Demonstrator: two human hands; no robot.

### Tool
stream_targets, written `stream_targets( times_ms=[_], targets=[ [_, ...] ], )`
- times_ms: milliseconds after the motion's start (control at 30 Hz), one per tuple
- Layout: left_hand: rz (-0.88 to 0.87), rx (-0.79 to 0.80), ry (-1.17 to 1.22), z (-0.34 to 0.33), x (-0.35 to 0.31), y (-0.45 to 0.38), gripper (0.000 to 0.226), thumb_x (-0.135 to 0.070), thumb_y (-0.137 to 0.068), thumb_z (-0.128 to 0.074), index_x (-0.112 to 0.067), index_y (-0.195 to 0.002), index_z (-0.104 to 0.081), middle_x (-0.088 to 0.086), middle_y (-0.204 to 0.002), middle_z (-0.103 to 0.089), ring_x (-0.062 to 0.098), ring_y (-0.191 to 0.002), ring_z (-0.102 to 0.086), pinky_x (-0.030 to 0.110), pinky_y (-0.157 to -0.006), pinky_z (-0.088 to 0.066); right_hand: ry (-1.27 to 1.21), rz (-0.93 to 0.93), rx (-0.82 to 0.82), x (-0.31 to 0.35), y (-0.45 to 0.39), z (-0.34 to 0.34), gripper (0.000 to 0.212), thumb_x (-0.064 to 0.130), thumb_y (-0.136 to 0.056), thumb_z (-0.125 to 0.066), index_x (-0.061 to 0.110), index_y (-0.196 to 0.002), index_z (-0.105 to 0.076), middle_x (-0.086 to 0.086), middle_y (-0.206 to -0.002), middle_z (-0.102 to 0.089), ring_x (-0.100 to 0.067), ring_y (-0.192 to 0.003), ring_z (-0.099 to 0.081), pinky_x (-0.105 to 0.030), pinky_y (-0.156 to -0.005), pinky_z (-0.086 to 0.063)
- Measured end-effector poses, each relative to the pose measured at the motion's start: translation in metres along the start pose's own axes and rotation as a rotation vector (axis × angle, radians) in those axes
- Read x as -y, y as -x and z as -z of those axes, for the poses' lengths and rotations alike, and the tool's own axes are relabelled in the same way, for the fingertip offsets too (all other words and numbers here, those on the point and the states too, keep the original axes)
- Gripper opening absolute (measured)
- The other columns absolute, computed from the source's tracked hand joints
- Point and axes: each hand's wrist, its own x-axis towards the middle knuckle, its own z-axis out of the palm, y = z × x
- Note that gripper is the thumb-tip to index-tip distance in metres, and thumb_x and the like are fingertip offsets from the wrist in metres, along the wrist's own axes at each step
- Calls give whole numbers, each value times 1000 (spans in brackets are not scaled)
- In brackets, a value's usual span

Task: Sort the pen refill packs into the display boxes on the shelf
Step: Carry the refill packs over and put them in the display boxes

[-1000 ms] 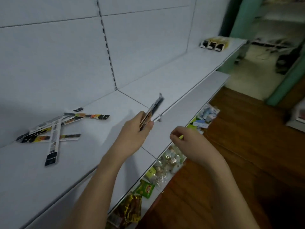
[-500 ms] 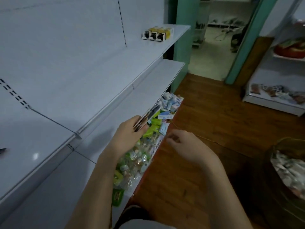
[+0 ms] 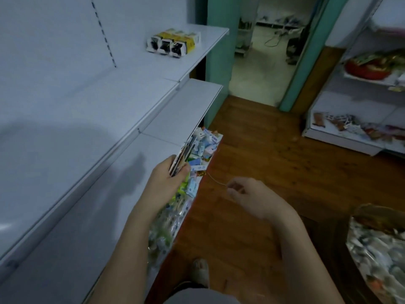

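Note:
My left hand grips a thin stack of pen refill packs, edge-on, their tops pointing up and right over the lower shelf's front edge. My right hand hangs to the right above the wooden floor with fingers loosely curled and nothing in it. Three yellow-and-white display boxes stand side by side on the upper white shelf near its far right end, their open dark mouths facing me, well beyond both hands.
A lower white shelf runs below the upper one, and a bottom shelf holds small wrapped goods. Wooden floor lies to the right, a doorway behind it. Another rack with goods stands far right, and a basket of packets at lower right.
The view has swung right along the shelf: the loose packs on the shelf have left the view and the display boxes have come closer. My left hand still holds the stack; my right hand has dropped lower.

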Motion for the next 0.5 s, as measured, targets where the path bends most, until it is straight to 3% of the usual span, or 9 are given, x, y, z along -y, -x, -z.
stream_targets(
  times_ms=[200, 333, 400, 500],
  targets=[
    [-78, 34, 75, -49, -41, -128, 11, -33, -96, -58, -26, -89, -62, -15, -63, -59, 1, -57, -56, 27, -58, -47, -34, -43, -199, -33, -78, 80, 17, 38, -101, -49, 35, -112, -62, 18, -103, -60, 0, -93, -56, -24, -79, -52],
    [-73, 93, 39, -81, -60, -197, 10, -33, -95, -59, -26, -89, -62, -18, -61, -60, -2, -55, -55, 23, -58, -43, -57, -60, -182, -65, -128, 123, 15, 40, -101, -49, 36, -110, -60, 19, -102, -59, 0, -93, -57, -27, -81, -54],
    [-73, 47, -41, -98, -67, -237, 13, -36, -95, -60, -25, -90, -63, -9, -64, -61, 2, -56, -56, 28, -59, -47, -39, -54, -174, -84, -164, 147, 18, 41, -101, -49, 33, -112, -61, 15, -104, -61, -4, -95, -58, -30, -84, -54],
    [-39, -25, -87, -122, -77, -289, 17, -35, -95, -60, -20, -87, -62, -3, -66, -60, 8, -57, -56, 33, -60, -48, 51, -53, -34, -106, -220, 186, 25, 41, -101, -49, 28, -118, -61, 9, -113, -62, -10, -100, -58, -28, -84, -51]
  ],
)
